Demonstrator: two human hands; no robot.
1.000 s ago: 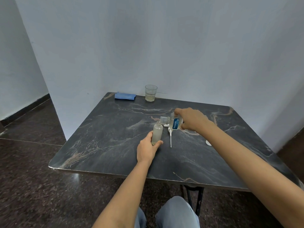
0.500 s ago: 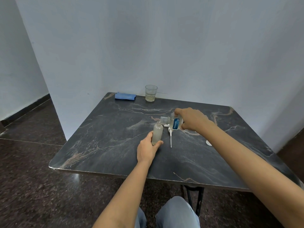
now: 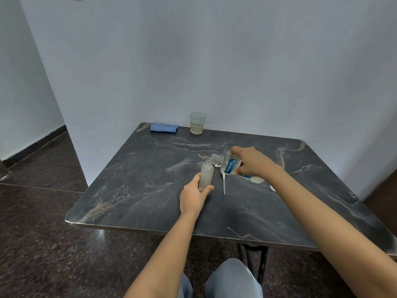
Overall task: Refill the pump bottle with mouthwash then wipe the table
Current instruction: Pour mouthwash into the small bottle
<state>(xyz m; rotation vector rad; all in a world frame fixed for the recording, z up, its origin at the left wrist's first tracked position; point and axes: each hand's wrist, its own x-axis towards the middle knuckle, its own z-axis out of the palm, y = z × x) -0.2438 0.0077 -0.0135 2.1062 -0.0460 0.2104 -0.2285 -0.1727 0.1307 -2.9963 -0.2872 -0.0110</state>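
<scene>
A: Where is the pump bottle (image 3: 206,175) at this moment?

B: It stands upright near the middle of the dark marble surface (image 3: 133,186). The left hand (image 3: 194,196) has its grip closed around the lower part of it, thumb on the right side. The neck is open, there is no pump on top. Some pale liquid is inside.

A: And the right hand (image 3: 254,161)?

B: Its grip is clamped on the mouthwash bottle (image 3: 231,165), the clear one with the blue label. This bottle is tilted strongly to the left, almost lying, and its open mouth is just above and beside the neck of the pump bottle. I cannot tell if liquid is flowing.

A: Where is the pump?

B: The white pump piece (image 3: 223,183) lies flat on the surface, just right of the pump bottle, with its thin tube pointing toward the person. A small white thing (image 3: 272,187) shows behind the right forearm; it is mostly hidden.

A: Anything else?

B: At the far edge, next to the wall, a folded blue cloth (image 3: 164,127) lies flat, and right of it stands a glass (image 3: 197,123) with a little pale liquid.
</scene>
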